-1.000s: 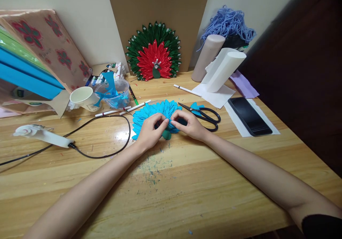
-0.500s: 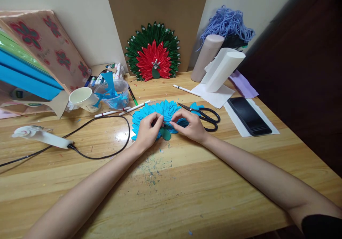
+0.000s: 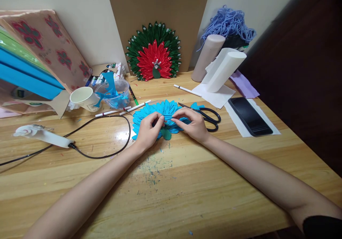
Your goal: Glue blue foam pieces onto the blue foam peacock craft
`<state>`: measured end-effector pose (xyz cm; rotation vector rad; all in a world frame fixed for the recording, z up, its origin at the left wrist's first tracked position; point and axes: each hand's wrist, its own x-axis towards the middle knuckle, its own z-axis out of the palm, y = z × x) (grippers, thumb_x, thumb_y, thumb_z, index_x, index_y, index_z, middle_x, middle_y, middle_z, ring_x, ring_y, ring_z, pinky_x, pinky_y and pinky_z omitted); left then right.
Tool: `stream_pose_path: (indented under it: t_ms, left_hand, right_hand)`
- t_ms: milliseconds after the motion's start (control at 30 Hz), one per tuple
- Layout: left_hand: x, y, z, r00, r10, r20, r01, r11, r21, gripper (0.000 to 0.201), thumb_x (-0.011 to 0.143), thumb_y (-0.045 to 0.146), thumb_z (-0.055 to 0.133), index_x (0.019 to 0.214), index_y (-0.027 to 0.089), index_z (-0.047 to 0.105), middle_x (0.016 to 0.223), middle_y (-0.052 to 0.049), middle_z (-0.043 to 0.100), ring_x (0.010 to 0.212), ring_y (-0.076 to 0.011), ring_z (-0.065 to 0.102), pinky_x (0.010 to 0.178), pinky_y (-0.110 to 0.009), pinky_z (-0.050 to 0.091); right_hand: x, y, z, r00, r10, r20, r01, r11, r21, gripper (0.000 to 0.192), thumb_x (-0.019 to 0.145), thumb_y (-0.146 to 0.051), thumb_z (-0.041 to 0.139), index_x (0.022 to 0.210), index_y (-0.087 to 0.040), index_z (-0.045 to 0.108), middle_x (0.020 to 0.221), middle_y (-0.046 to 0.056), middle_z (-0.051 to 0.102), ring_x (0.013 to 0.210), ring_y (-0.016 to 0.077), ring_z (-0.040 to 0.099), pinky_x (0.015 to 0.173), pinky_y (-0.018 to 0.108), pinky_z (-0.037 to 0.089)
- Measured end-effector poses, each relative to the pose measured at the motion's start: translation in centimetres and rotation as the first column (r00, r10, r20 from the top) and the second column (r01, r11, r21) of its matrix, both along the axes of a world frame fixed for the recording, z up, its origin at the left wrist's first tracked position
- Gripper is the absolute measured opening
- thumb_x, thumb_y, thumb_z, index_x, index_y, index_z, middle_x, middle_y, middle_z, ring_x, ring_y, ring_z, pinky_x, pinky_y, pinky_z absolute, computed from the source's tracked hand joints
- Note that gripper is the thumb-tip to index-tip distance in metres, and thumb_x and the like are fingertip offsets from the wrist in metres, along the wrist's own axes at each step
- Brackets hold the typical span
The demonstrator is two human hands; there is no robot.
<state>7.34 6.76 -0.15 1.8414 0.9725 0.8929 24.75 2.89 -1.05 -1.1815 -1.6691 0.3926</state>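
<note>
Over a blue crepe-paper fan of petals (image 3: 140, 119) on the table, both my hands pinch the ends of a narrow folded strip of blue paper (image 3: 167, 116). My left hand (image 3: 148, 127) grips its left end between thumb and forefinger. From the other side, my right hand (image 3: 194, 125) holds the right end in the same way. A dark green oval piece (image 3: 166, 134) lies at the front of the fan, between the hands. Black-handled scissors (image 3: 211, 116) rest just beyond my right hand, their blades partly over a loose blue paper piece.
A white glue gun (image 3: 44, 137) with a looping black cord lies left. Behind are a paper cup (image 3: 84, 99), a plastic tub (image 3: 123, 92) of blue scraps and markers. A red-and-green paper peacock (image 3: 153, 59) leans on cardboard. Paper rolls (image 3: 223, 73) and a phone (image 3: 249, 117) are right.
The blue paper between my fingers looks narrower and more tightly folded, and my right fingertips have shifted slightly. The rest stays in place apart from a slight camera shift.
</note>
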Motion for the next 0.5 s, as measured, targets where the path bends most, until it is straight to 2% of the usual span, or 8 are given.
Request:
stream_pose_path:
  t_ms: [233, 500]
  left_hand:
    - [-0.01, -0.07, 0.06, 1.000, -0.001, -0.003, 0.001, 1.000, 0.016, 0.028, 0.087, 0.032, 0.044, 0.065, 0.017, 0.051, 0.066, 0.000, 0.056, 0.065, -0.0133, 0.050, 0.064, -0.026, 0.038]
    - [-0.02, -0.08, 0.05, 1.000, -0.009, -0.008, 0.009, 1.000, 0.027, 0.028, 0.088, 0.031, 0.044, 0.064, 0.018, 0.051, 0.066, 0.000, 0.057, 0.065, -0.0135, 0.051, 0.064, -0.026, 0.038]
  right_hand:
    - [-0.11, 0.05, -0.03, 0.998, -0.009, -0.067, 0.007, 0.999, -0.038, 0.005, 0.079, -0.026, 0.064, 0.081, -0.022, 0.064, 0.078, 0.002, 0.066, 0.075, 0.0171, 0.061, 0.070, 0.033, 0.051]
    - [-0.06, 0.11, 0.23, 0.999, 0.008, -0.049, -0.008, 1.000, 0.002, 0.002, 0.079, -0.021, 0.064, 0.077, -0.022, 0.064, 0.078, 0.002, 0.065, 0.076, 0.0166, 0.061, 0.073, 0.033, 0.049]
